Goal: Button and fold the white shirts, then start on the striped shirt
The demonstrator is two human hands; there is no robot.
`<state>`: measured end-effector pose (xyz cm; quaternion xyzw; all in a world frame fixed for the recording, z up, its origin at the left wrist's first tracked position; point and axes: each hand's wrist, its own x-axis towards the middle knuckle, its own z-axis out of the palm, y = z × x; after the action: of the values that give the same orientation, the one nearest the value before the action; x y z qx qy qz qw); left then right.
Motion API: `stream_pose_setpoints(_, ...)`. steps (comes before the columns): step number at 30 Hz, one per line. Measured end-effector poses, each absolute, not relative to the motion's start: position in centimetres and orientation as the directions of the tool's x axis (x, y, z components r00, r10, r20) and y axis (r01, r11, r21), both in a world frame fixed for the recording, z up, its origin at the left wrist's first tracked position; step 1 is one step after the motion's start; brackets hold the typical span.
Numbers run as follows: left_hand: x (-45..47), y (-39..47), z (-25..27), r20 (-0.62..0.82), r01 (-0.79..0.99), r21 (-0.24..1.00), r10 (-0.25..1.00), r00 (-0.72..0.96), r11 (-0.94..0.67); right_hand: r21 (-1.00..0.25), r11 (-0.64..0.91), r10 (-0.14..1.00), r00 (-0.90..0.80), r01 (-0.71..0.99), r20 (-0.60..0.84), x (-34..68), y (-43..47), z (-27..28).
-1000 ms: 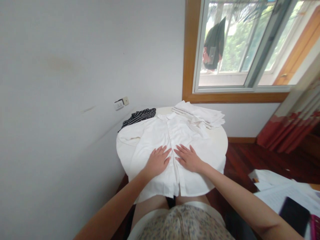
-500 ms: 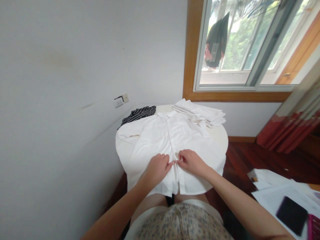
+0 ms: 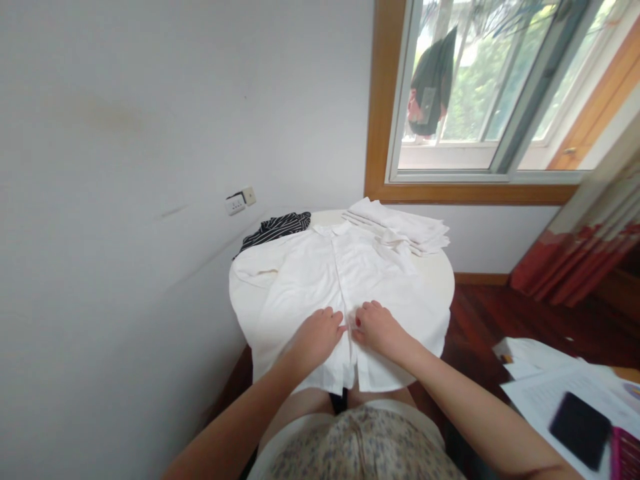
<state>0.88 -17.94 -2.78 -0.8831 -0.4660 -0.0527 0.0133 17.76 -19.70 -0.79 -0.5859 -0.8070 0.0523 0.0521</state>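
A white button-up shirt (image 3: 310,280) lies spread front side up on a round white table, its collar at the far side and its hem hanging over the near edge. My left hand (image 3: 323,333) is closed on the left side of the front opening, low on the shirt. Just across from it, my right hand (image 3: 375,327) pinches the right front edge. The two hands are a small gap apart along the placket. Any button between the fingers is too small to make out.
A black striped garment (image 3: 275,230) lies at the table's (image 3: 443,273) far left, and folded white cloth (image 3: 400,223) at the far right. The wall (image 3: 150,267) stands close on the left. Papers (image 3: 540,383) and a dark phone-like object (image 3: 580,427) are at lower right.
The thumbs, which met at the shirt's front opening, have drawn slightly apart. Both hands stay at nearly the same place on the shirt.
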Motion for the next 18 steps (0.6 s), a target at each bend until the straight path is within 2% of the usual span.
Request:
stream_pose_setpoints(5,0.4,-17.3,-2.2,0.109,0.798,0.170,0.816,0.568,-0.578,-0.161,0.292,0.956,-0.290,0.943,0.036,17.8,-20.0,-0.7)
stream_pose_setpoints(12,0.5,-16.6,-0.5,0.156,0.703,0.496,0.849,0.504,-0.509,-0.111,0.243,0.970,-0.241,0.964,0.031,16.8,-20.3,-0.5)
stream_pose_setpoints(15,1.2,-16.4,-0.6,0.095,0.627,0.640,0.856,0.509,-0.444,-0.114,0.253,0.967,-0.250,0.961,0.040,16.8,-20.1,-0.6)
stream_pose_setpoints(18,1.6,-16.2,-1.5,0.032,0.617,0.675,0.852,0.522,-0.404,-0.142,0.263,0.965,-0.260,0.954,0.042,17.5,-19.6,-0.7)
